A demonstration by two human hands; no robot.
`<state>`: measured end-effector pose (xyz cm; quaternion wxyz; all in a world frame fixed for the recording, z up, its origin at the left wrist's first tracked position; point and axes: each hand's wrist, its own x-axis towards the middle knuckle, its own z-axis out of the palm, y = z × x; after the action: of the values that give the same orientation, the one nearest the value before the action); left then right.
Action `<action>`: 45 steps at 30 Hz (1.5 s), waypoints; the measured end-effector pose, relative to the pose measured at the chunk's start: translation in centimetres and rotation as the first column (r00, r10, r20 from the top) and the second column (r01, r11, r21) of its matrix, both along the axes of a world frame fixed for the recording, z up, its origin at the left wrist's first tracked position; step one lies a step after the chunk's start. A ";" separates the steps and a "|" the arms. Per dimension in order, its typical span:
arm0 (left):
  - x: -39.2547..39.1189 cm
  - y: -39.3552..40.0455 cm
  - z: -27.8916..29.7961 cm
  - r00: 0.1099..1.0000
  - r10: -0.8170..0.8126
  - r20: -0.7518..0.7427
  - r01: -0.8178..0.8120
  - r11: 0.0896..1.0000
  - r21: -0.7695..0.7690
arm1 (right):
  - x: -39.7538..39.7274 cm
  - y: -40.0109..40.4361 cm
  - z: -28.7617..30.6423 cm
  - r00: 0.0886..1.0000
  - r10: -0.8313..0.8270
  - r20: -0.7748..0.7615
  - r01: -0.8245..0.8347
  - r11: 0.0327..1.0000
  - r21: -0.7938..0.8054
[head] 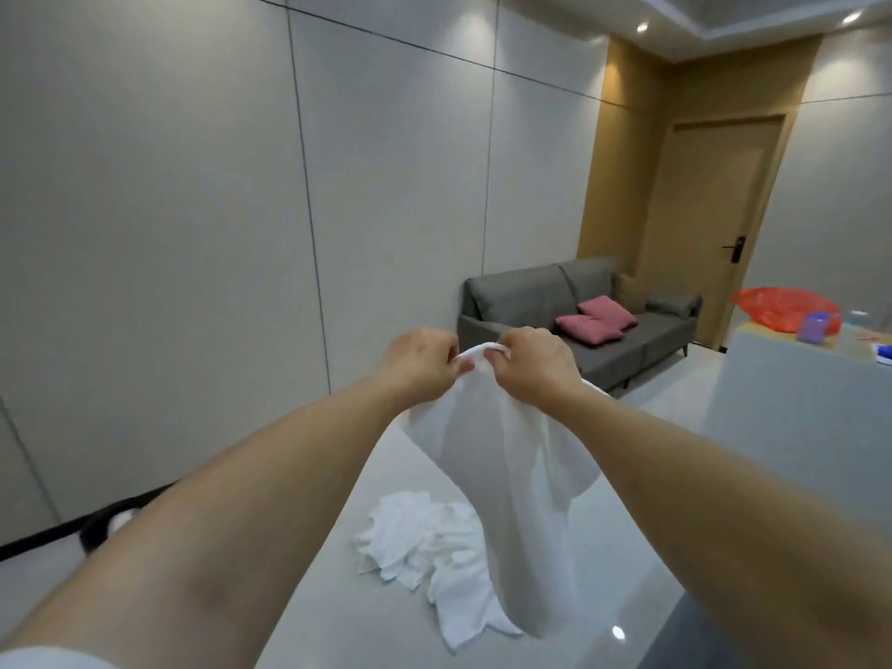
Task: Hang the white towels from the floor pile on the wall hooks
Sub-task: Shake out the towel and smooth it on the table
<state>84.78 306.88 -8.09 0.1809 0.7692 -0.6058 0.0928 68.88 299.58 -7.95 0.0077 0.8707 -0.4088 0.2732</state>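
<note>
One white towel (502, 456) was held up in front of the wall (193, 210), its top edge pinched by left hand (420, 366) and right hand (533, 369). The floor pile (425, 548) lay below. No hooks were seen; locating one was judged next.

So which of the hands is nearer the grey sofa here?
Right. The right hand overlaps the sofa's near end in the picture; the left hand is further left, before the wall. Both pinch the towel.
</note>
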 end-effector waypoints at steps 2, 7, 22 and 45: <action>2.4 2.4 0.1 0.997 0.079 0.009 -0.079 0.997 0.025 | 2.9 1.4 0.1 0.998 0.066 -0.004 -0.066 0.998 -0.009; 8.6 10.6 0.7 0.944 0.330 0.005 -0.330 0.944 0.007 | 10.3 5.9 0.6 0.974 0.228 -0.014 -0.228 0.974 0.001; 25.5 42.3 3.9 0.709 0.706 -0.004 -0.706 0.708 -0.025 | 34.7 31.4 2.3 0.749 0.662 0.018 -0.663 0.749 0.003; 35.0 80.5 2.9 0.102 0.987 -0.125 -0.994 0.097 -0.046 | 55.7 69.8 2.9 0.194 0.977 0.085 -0.981 0.193 0.019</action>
<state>119.74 387.36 -5.19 0.1361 0.9668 0.0778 0.2018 124.55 369.37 -5.10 -0.2081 0.9244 0.2271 0.2249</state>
